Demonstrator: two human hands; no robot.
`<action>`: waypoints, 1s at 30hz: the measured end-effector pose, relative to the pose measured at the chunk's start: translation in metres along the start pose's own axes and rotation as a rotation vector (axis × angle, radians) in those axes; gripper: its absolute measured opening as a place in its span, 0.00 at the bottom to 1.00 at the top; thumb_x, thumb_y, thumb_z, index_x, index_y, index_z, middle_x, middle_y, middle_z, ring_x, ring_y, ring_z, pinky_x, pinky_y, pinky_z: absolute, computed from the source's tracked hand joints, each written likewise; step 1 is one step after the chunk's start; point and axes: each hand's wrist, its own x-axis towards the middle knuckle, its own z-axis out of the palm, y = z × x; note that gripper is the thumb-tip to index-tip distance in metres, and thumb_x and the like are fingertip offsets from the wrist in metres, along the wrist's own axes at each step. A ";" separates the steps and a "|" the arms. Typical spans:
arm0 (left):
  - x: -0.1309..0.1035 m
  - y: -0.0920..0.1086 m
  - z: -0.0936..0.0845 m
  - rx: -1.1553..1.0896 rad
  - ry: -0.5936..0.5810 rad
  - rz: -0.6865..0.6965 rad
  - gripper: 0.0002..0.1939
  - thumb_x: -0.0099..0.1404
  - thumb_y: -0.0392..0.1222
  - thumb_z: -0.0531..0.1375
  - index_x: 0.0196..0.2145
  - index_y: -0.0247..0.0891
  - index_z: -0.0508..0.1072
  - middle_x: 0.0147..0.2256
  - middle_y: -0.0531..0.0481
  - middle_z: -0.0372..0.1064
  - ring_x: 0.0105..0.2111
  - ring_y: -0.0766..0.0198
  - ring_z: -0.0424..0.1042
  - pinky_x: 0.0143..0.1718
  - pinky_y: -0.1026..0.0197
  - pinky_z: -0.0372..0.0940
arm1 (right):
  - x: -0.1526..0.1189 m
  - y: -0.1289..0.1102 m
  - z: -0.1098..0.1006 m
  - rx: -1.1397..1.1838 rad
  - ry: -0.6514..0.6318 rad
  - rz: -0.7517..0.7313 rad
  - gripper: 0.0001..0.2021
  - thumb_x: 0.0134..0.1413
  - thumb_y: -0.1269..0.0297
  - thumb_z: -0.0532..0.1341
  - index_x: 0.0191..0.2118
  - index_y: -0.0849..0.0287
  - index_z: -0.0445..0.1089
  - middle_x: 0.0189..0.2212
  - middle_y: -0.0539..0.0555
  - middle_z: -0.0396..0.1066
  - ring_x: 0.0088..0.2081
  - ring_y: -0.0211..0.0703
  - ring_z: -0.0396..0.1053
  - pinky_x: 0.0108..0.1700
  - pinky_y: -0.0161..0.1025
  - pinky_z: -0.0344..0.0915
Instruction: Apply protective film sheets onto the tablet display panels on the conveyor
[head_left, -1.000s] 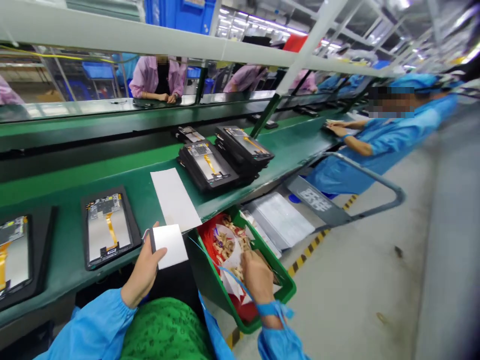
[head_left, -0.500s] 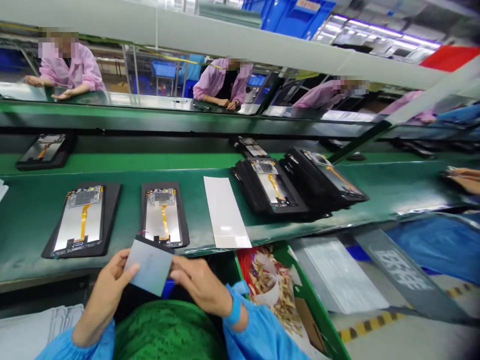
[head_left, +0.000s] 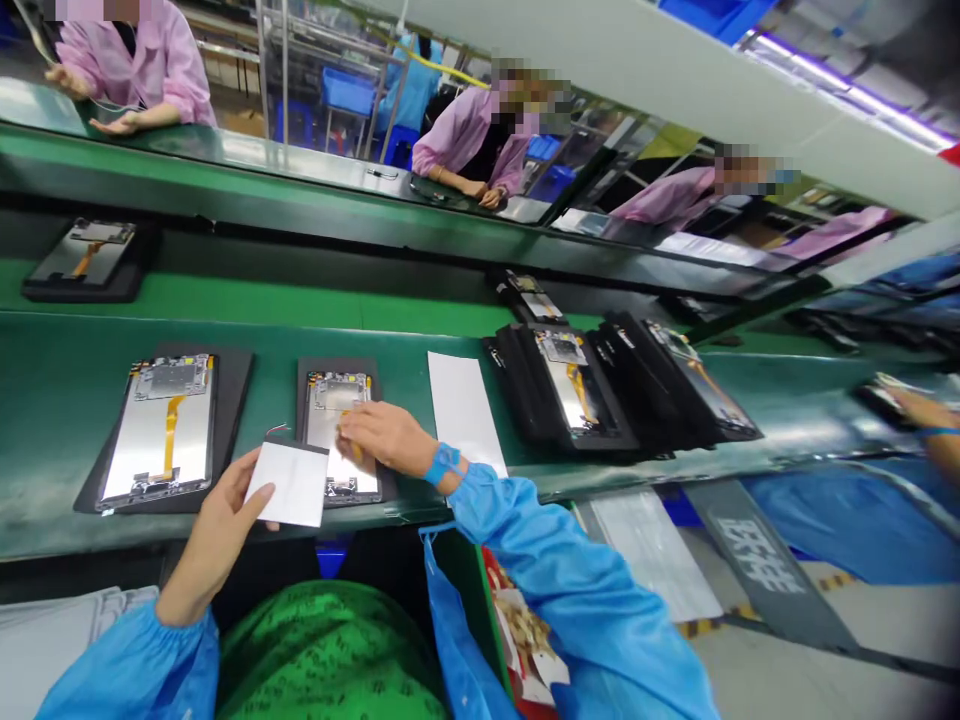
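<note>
My left hand (head_left: 225, 520) grips a flat white battery-like pack (head_left: 289, 483) with a dark top strip and thin red wires. Over the nearer tablet assembly (head_left: 330, 395), my right hand (head_left: 386, 437) reaches with bent fingers around its orange ribbon cable; what the fingertips hold, if anything, is hidden. That assembly lies on a dark pad. To its left rests another open tablet assembly (head_left: 169, 425) on a dark pad. A white sheet (head_left: 463, 400) lies right of my right hand.
Stacked black pads with tablet assemblies (head_left: 574, 390) stand to the right on the green bench (head_left: 37, 400). Below is a green bin (head_left: 487, 610) with scraps. Several people in pink sit across; another person's hand (head_left: 930, 408) is at far right.
My right hand has left the white pack and moved up over the nearer tablet assembly. My left hand still holds the pack, now more upright. The camera view has tilted.
</note>
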 end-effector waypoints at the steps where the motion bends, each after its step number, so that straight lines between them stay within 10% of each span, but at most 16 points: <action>1: 0.004 0.001 0.007 0.004 -0.018 0.004 0.39 0.57 0.52 0.69 0.62 0.39 0.64 0.57 0.40 0.70 0.40 0.54 0.75 0.24 0.63 0.70 | -0.001 0.001 0.002 0.063 0.103 0.080 0.11 0.70 0.66 0.53 0.46 0.55 0.73 0.49 0.57 0.75 0.51 0.46 0.70 0.52 0.47 0.70; 4: 0.017 0.002 0.029 0.030 -0.088 0.003 0.37 0.57 0.51 0.69 0.61 0.38 0.62 0.54 0.39 0.71 0.40 0.54 0.76 0.26 0.60 0.73 | -0.005 -0.003 0.005 0.249 0.332 0.333 0.10 0.69 0.66 0.55 0.45 0.55 0.74 0.45 0.56 0.76 0.47 0.44 0.72 0.50 0.45 0.71; 10: 0.040 -0.006 0.052 0.162 -0.106 0.049 0.32 0.59 0.46 0.66 0.58 0.37 0.62 0.52 0.39 0.72 0.48 0.52 0.74 0.42 0.51 0.74 | -0.032 -0.039 0.015 0.371 0.382 0.656 0.11 0.66 0.67 0.58 0.52 0.55 0.71 0.43 0.55 0.75 0.44 0.43 0.73 0.47 0.42 0.72; 20: 0.038 -0.002 0.057 0.303 -0.004 0.096 0.29 0.58 0.46 0.64 0.57 0.36 0.68 0.53 0.39 0.69 0.41 0.58 0.75 0.42 0.53 0.73 | -0.061 -0.058 0.028 0.183 0.086 0.389 0.44 0.55 0.58 0.71 0.70 0.58 0.48 0.68 0.68 0.53 0.70 0.60 0.49 0.66 0.63 0.56; 30: 0.042 0.012 0.050 0.678 -0.086 0.279 0.25 0.64 0.44 0.59 0.58 0.39 0.71 0.37 0.50 0.66 0.31 0.63 0.68 0.35 0.59 0.67 | -0.064 -0.046 0.023 0.199 0.090 0.379 0.32 0.58 0.68 0.66 0.66 0.56 0.56 0.68 0.66 0.54 0.70 0.57 0.50 0.66 0.62 0.57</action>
